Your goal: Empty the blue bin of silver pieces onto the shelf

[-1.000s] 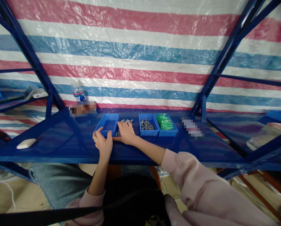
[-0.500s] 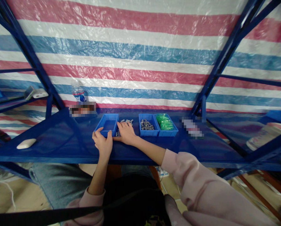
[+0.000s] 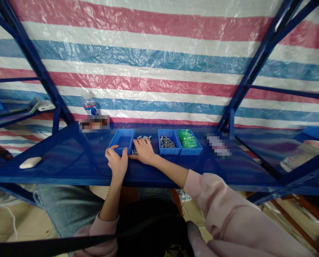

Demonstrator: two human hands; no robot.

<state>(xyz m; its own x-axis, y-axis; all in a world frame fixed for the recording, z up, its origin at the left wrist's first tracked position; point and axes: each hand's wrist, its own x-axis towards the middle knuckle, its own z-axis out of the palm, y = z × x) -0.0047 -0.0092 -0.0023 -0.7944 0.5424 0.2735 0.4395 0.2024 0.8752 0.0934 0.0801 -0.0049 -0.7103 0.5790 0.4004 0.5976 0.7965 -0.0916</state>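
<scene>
My left hand, fingers apart, rests at the near edge of a blue bin with nothing visible inside. Beside it, my right hand lies with fingers spread over small metal cylinders on the blue table; some of them show past its fingertips and others between it and the bin. What lies under the palm is hidden. Right of this hand stands a second blue bin holding several small metal parts. Touching that one is a third blue bin with green plastic packets.
A white computer mouse lies at the table's left. At the back left stands a plastic bottle behind a blurred item. Another blurred item lies right of the bins. Blue metal posts rise behind the table on both sides.
</scene>
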